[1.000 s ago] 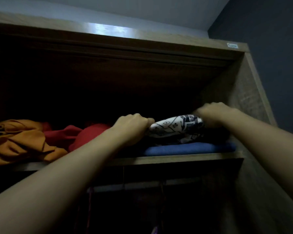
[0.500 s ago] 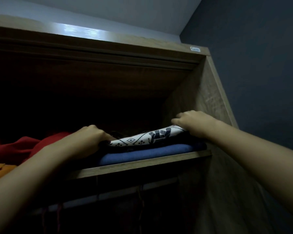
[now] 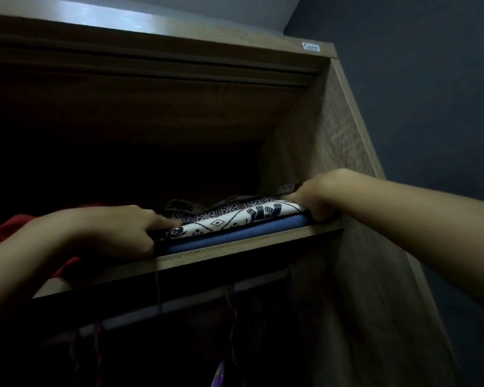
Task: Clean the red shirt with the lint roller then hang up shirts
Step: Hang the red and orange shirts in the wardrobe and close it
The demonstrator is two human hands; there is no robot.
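I take this for a room in a home, seen at an open clothes wardrobe. The wood-grain cabinet [image 3: 333,152] has an upper shelf [image 3: 235,244] that holds folded clothing: a black-and-white patterned cloth [image 3: 235,219] lies on a blue folded garment [image 3: 235,236], with a red garment [image 3: 9,226] beside them on the left. Under the shelf I see a hanging rail [image 3: 196,299] with thin hooks over it, dim in the shadow. A small maker's sticker [image 3: 310,47] sits on the top edge. Past the cabinet I see a dark painted wall [image 3: 417,79] and a pale ceiling [image 3: 207,9].

Dark gap above the folded stack [image 3: 235,222] — wardrobe wall [image 3: 319,152] crowds right.
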